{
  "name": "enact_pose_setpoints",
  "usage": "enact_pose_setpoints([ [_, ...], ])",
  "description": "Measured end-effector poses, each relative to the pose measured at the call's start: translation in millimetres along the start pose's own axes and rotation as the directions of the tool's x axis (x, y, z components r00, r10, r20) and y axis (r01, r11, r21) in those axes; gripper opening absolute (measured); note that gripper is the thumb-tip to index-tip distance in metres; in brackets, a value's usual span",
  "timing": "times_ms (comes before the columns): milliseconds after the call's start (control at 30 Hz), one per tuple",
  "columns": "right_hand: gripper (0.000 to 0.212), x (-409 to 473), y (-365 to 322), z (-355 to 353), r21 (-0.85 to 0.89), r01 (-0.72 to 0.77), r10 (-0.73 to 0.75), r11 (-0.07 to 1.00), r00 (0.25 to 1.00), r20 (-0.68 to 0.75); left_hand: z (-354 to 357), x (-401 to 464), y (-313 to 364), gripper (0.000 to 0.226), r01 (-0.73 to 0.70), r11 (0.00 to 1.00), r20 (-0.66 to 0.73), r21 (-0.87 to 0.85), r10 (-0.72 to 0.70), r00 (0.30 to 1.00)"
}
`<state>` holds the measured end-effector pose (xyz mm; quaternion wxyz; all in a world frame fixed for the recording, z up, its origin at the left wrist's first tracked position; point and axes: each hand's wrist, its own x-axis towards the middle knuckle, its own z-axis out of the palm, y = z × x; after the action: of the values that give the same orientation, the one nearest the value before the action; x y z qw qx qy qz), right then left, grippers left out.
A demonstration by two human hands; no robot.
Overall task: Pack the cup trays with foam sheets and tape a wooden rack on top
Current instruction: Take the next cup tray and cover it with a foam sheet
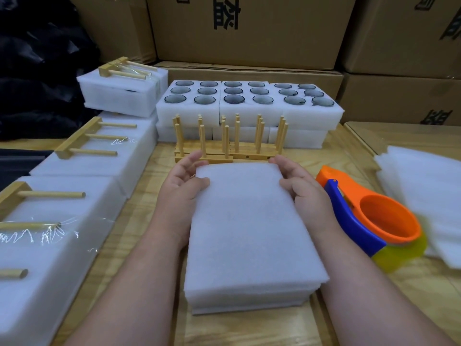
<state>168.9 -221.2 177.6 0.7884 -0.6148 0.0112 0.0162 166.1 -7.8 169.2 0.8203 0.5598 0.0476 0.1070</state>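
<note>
Where the two forearms meet at table centre, a white foam stack (pixel 249 236) lies flat: a thick block with a thin foam sheet on top, edges roughly flush, surface matte and finely textured. Left hand (pixel 182 181) grips its far left corner, thumb on top and fingers curled at the far edge; right hand (pixel 299 183) grips the far right corner the same way. Just beyond the fingertips stand upright wooden racks (pixel 229 143), pale dowels rising from flat bases. Behind those, foam cup trays (pixel 249 106) stacked two high, dark glass cups seated in round pockets. Along the left edge, finished packs (pixel 82 161): white foam blocks, each with a rack lying on top, clear tape glinting on some. Right of the stack, an orange-and-blue tape dispenser (pixel 369 216) with a yellowish roll, close to the right wrist. Further right, a loose pile of foam sheets (pixel 424 196), blurred. Table (pixel 249 328) is light wood with visible grain. Brown cardboard cartons (pixel 249 31) printed in black fill the background; black plastic upper left.
</note>
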Motion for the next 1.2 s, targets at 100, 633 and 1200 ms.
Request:
enact_pose_setpoints([
  [100,0.052,1,-1,1,-0.012,-0.008,0.008,1.0,1.0,0.005,3,0,-1,0.05,0.025,0.999,0.009,-0.042,-0.025,1.0],
  [633,0.054,6,5,-7,0.034,-0.005,0.005,0.999,1.0,0.014,6,-2,1,0.047,0.08,0.996,0.048,-0.039,-0.078,0.996],
  [1200,0.034,13,14,-4,0.302,-0.115,0.095,0.946,0.992,0.08,12,66,50,0.03,0.122,0.683,0.004,0.72,-0.179,0.984],
])
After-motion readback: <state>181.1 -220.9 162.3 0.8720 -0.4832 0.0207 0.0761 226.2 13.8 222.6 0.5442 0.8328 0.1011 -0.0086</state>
